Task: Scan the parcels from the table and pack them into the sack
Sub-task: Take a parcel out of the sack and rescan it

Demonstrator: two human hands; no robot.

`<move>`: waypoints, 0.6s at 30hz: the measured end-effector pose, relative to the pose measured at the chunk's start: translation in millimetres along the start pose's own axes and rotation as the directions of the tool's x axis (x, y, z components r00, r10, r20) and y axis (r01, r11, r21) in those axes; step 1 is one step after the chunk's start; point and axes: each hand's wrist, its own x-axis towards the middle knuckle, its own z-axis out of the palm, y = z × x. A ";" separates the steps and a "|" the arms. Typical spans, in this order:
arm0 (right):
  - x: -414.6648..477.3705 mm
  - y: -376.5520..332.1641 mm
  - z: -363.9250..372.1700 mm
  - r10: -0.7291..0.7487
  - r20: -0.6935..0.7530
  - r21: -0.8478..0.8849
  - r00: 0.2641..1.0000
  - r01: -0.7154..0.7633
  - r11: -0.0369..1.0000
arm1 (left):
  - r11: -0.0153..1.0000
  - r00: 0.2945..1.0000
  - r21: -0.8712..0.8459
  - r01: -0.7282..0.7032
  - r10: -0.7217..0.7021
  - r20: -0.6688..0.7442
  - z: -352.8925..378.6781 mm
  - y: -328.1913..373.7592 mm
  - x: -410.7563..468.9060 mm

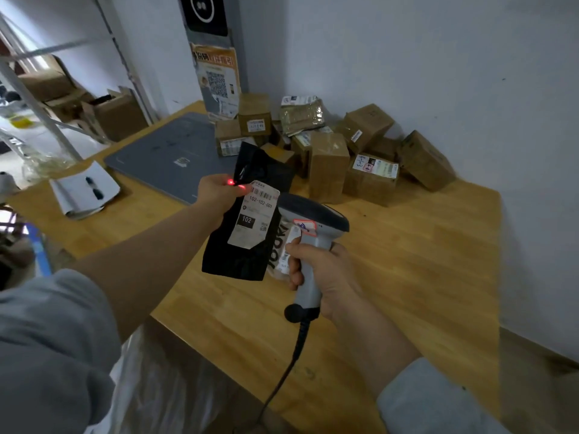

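Observation:
My left hand (216, 191) pinches the upper edge of a black plastic parcel (238, 249) and holds it above the wooden table (407, 261). A white shipping label (255, 214) faces me, and red scanner light falls on its top left corner and on my fingers. My right hand (316, 270) grips the handle of a grey barcode scanner (313, 220) whose head points at the label. A clear bag with black lettering (283, 245) lies on the table behind the parcel. A translucent white sack (163, 380) hangs below the table's near edge.
A heap of several cardboard boxes (329, 164) and a foil pouch (300, 115) lies against the back wall. A grey flat pad (169, 151) covers the table's far left, beside white folded paper (84, 189). Metal shelving with cartons (62, 89) stands at left.

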 end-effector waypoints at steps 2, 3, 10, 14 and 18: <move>-0.8 2.0 3.4 -0.001 0.012 -0.013 1.000 0.001 1.000 | 1.000 1.000 -0.009 0.002 -0.002 -0.008 -5.5 -1.7 -1.7; -1.1 3.0 5.1 0.002 0.015 -0.018 1.000 -0.001 1.000 | 1.000 1.000 -0.012 0.002 -0.002 -0.013 -8.4 -2.7 -2.5; -0.9 8.2 19.9 0.002 0.070 -0.055 0.998 0.002 0.998 | 0.999 0.998 -0.045 0.007 -0.009 -0.062 -33.4 -5.7 -6.2; 0.7 12.8 29.2 0.008 0.104 -0.064 0.995 -0.001 0.998 | 0.998 0.995 -0.064 0.016 -0.022 -0.094 -49.0 -10.1 -8.3; 2.8 18.9 41.4 0.023 0.146 -0.100 0.989 -0.008 0.995 | 0.995 0.991 -0.099 0.012 -0.025 -0.130 -67.7 -18.2 -14.0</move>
